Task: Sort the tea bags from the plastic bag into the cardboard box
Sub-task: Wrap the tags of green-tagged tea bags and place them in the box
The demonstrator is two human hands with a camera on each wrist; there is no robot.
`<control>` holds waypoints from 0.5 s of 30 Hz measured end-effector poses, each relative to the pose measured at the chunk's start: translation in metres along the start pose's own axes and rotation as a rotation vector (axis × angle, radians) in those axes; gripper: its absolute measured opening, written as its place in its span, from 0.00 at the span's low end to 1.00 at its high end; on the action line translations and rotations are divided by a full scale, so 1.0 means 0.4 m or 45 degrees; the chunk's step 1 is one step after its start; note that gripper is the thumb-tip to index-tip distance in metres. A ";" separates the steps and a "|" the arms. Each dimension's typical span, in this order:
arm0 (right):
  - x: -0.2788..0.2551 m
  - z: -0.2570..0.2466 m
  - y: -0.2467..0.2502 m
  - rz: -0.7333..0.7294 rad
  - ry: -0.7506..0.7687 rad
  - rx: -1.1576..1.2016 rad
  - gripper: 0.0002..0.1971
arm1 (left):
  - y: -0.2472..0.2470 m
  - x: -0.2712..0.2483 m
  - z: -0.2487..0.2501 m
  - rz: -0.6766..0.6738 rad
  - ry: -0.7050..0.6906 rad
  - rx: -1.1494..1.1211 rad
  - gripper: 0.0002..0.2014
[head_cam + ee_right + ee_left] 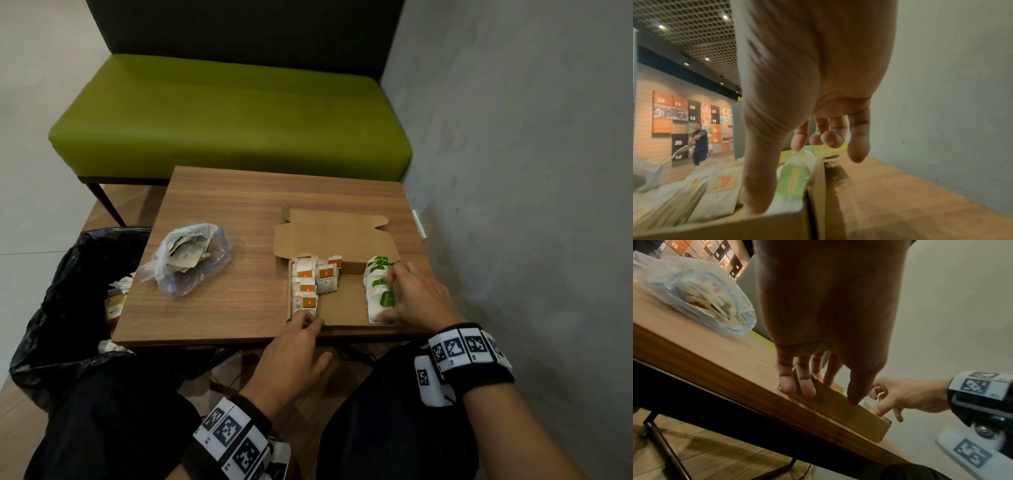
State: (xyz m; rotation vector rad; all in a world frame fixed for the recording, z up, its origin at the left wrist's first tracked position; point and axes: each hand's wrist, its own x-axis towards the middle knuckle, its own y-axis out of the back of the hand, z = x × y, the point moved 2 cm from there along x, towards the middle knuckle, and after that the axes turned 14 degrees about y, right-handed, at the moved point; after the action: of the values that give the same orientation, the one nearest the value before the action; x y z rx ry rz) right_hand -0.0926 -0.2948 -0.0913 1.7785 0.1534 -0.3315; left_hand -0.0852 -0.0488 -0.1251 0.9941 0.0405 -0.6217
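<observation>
An open cardboard box [346, 303] lies on the right of the wooden table [222, 308]. Red-labelled tea bags [308, 287] stand along its left side and green-labelled tea bags [376, 291] along its right side. My left hand [317, 337] rests its straight fingertips on the box's front left corner [859, 420], with the thumb off the box. My right hand [399, 296] spans the green row: the thumb presses down by the front green tea bag [795, 180] and the fingers touch the far end. A clear plastic bag [186, 260] with more tea bags lies on the table's left half.
A bin lined with a black bag [68, 291] stands by the table's left edge, with scraps inside. A green bench [233, 116] is behind the table and a grey wall [513, 171] is close on the right. Bare tabletop lies between the bag and the box.
</observation>
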 end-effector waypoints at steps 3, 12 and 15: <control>-0.016 -0.028 0.015 -0.014 0.052 -0.045 0.24 | -0.001 -0.004 -0.001 0.000 -0.006 0.010 0.34; -0.015 -0.130 -0.033 -0.520 0.194 -0.375 0.30 | -0.002 -0.008 0.003 -0.003 -0.010 0.037 0.34; -0.012 -0.135 -0.025 -0.516 0.140 -0.391 0.26 | -0.003 -0.008 0.000 -0.006 -0.010 0.044 0.34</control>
State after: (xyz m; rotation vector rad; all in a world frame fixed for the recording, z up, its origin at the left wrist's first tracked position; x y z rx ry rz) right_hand -0.0926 -0.2399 -0.0883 1.4534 0.6162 -0.4724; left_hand -0.0884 -0.0478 -0.1251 1.0251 0.0254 -0.6326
